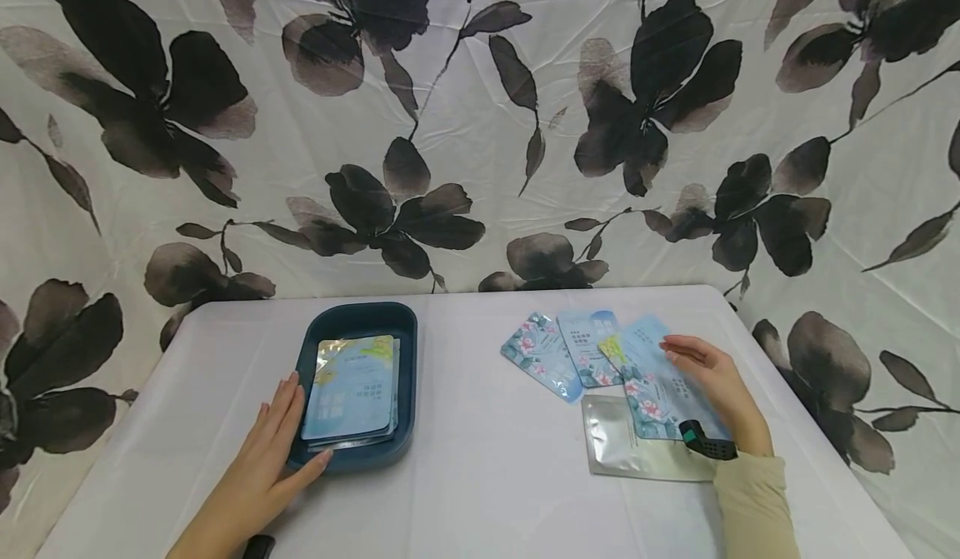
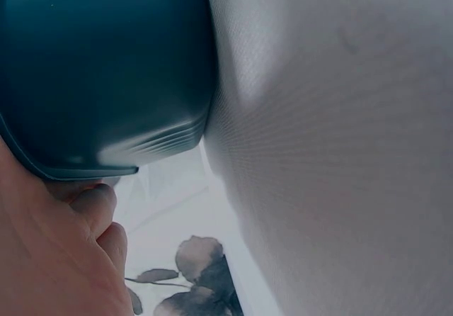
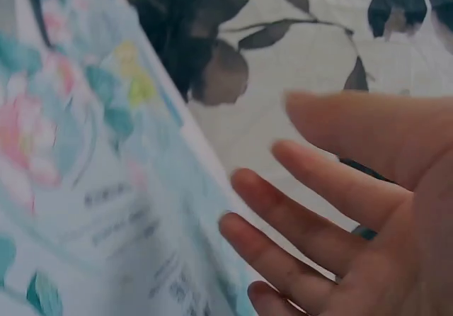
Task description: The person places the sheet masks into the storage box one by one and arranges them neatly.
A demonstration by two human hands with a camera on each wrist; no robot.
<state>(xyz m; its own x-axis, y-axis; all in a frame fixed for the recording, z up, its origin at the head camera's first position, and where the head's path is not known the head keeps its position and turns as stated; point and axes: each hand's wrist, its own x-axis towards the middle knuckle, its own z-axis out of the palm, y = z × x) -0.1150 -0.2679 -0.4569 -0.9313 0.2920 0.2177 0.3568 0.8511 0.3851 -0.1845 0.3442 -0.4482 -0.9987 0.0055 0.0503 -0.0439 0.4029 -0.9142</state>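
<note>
A dark blue tray (image 1: 360,312) sits left of centre on the white table and holds a stack of light blue packets (image 1: 352,388). My left hand (image 1: 294,426) lies flat against the tray's near left corner, fingers straight along its side and thumb at the front rim. In the left wrist view the tray's outer wall (image 2: 106,68) is right above the hand (image 2: 71,245). On the right, several floral blue packets (image 1: 542,356) are fanned out. My right hand (image 1: 686,357) rests with straight fingers on the largest one (image 1: 652,392), seen close up as a blurred packet (image 3: 85,188) beside spread fingers (image 3: 318,210).
A silver packet (image 1: 626,451) lies under the blue one near the table's front right. A white cloth with dark flowers (image 1: 480,126) hangs behind and around the table. The table's right edge (image 1: 795,392) runs close to my right hand.
</note>
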